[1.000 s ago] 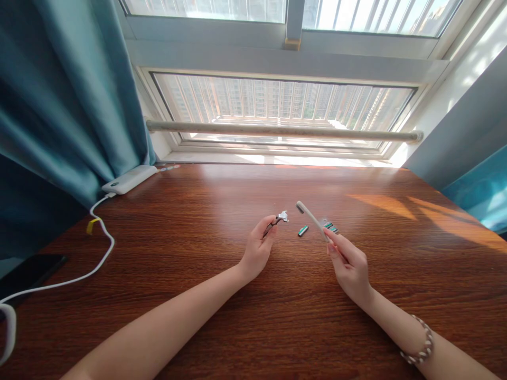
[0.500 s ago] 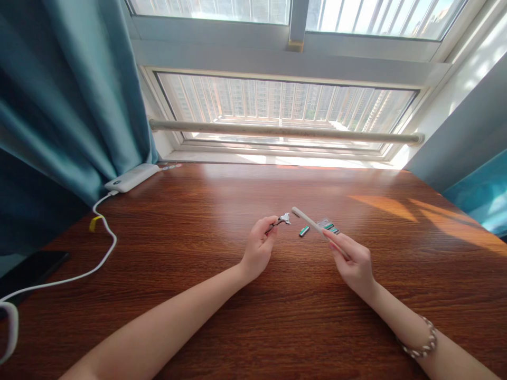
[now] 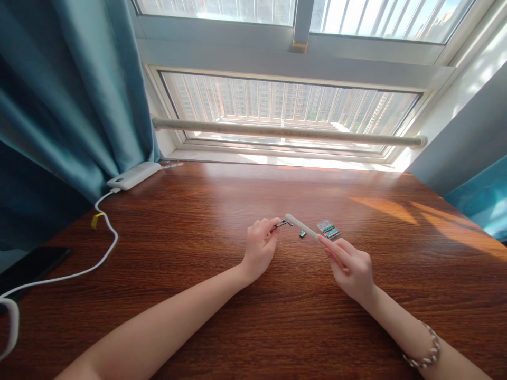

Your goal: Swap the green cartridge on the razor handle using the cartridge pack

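My left hand [image 3: 259, 247] is closed around a razor handle [image 3: 279, 224], whose metal head end points right. My right hand [image 3: 348, 266] grips a pale toothbrush [image 3: 301, 227] by its handle. The brush head rests against the razor's head end above the wooden table [image 3: 198, 253]. A small green blade cartridge [image 3: 303, 234] lies on the table just behind the brush. A clear case of green cartridges [image 3: 329, 229] sits a little further right.
A white power bank [image 3: 134, 175] lies at the table's back left by the teal curtain [image 3: 67, 95], with a white cable [image 3: 99, 253] trailing to the left edge. A dark phone [image 3: 31, 265] lies at the left. A window with a rail [image 3: 285, 132] runs behind.
My right hand has swung the toothbrush left and down until its head meets the razor's head end. My left hand stayed nearly in place. The view has shifted slightly.
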{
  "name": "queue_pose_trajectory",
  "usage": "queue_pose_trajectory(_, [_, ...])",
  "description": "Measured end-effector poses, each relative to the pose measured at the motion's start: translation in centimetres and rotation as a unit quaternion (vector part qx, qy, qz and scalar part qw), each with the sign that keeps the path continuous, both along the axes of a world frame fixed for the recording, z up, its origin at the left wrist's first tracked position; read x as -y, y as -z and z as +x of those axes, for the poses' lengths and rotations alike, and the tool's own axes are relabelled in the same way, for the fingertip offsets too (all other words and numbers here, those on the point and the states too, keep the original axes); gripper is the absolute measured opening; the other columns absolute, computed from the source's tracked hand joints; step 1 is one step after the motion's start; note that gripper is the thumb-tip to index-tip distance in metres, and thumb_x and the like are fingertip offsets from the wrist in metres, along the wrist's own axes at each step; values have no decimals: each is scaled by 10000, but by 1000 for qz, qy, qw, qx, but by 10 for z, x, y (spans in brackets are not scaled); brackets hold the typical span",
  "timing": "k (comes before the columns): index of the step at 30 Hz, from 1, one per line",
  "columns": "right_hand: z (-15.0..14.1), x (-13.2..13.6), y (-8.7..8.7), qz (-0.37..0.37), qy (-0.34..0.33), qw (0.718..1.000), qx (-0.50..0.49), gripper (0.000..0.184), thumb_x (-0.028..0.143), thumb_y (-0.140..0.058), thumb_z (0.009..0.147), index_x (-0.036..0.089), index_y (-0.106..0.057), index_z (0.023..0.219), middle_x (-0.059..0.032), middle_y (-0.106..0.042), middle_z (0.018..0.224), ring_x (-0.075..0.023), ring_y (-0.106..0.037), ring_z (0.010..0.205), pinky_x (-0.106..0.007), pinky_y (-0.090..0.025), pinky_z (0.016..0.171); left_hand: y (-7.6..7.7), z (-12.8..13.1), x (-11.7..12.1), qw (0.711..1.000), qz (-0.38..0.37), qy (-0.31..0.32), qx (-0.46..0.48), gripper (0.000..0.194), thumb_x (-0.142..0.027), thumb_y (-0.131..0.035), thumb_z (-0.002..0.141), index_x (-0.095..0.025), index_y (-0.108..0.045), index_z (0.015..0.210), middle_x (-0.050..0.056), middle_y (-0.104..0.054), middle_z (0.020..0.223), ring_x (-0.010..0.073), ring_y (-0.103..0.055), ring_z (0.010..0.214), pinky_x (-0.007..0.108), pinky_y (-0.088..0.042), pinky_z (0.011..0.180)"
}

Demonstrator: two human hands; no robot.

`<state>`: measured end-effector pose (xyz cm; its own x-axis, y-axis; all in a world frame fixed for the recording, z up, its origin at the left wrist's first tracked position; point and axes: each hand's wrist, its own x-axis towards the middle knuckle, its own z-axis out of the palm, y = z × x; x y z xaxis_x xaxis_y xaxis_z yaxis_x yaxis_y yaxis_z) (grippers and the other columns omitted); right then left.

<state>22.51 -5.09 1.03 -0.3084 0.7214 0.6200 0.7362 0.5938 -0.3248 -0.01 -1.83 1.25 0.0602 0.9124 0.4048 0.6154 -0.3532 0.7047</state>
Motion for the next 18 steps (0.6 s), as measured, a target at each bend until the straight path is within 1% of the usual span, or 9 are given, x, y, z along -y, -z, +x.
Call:
queue_pose_trajectory(1, [0,1,0,3,-4,1000,13,433,128,-493,800,276,-504,1207,23,-562,704,-59,-450,491,-184,-351,504,0,0,0,1000,-1,-5,-9,195,-232,-436,850,-234,-573,988,3,-584,791,154,-482,765,279,-352,723])
queue_pose_trajectory(4, [-1,2,2,12,28,999,22,452,122,-500,795,284,-491,1217,24,-573,706,-65,-478,515,-187,-361,527,-1,1,0,1000,-6,-22,-22,199,-234,-447,844,-247,-581,990,0,-589,785,154,-488,771,277,-350,719])
queue_pose_trajectory(5, [-1,2,2,14,27,999,21,454,119,-501,795,285,-491,1217,23,-577,712,-65,-484,520,-186,-364,531,-1,1,0,999,-7,-26,-23,198,-239,-449,844,-250,-584,988,-1,-590,784,154,-490,773,276,-349,716])
queue_pose_trajectory(8, [-2,2,4,14,5,999,37,465,112,-503,790,306,-492,1212,25,-588,736,-63,-489,523,-185,-367,537,-2,1,-1,999,-7,-26,-28,196,-264,-448,849,-261,-594,980,-7,-592,774,152,-494,775,274,-346,715])
queue_pose_trajectory(11, [-5,3,5,15,39,999,33,459,120,-505,796,307,-488,1215,25,-590,733,-66,-504,540,-185,-370,549,-1,1,-2,999,-10,-29,-33,202,-271,-453,848,-272,-598,987,-11,-590,768,148,-495,759,271,-345,708])
queue_pose_trajectory(14, [-6,4,5,6,31,999,34,442,133,-500,806,302,-491,1214,24,-589,725,-64,-503,533,-183,-367,541,0,1,-2,999,-12,-26,-45,216,-279,-450,849,-279,-599,1005,-9,-586,767,147,-498,754,267,-347,699])
queue_pose_trajectory(18, [-6,3,5,6,51,998,27,419,142,-492,816,291,-500,1208,25,-581,701,-62,-496,523,-182,-364,537,0,1,-1,999,-15,-24,-44,224,-276,-450,848,-282,-600,1014,-11,-570,733,136,-499,712,254,-353,675])
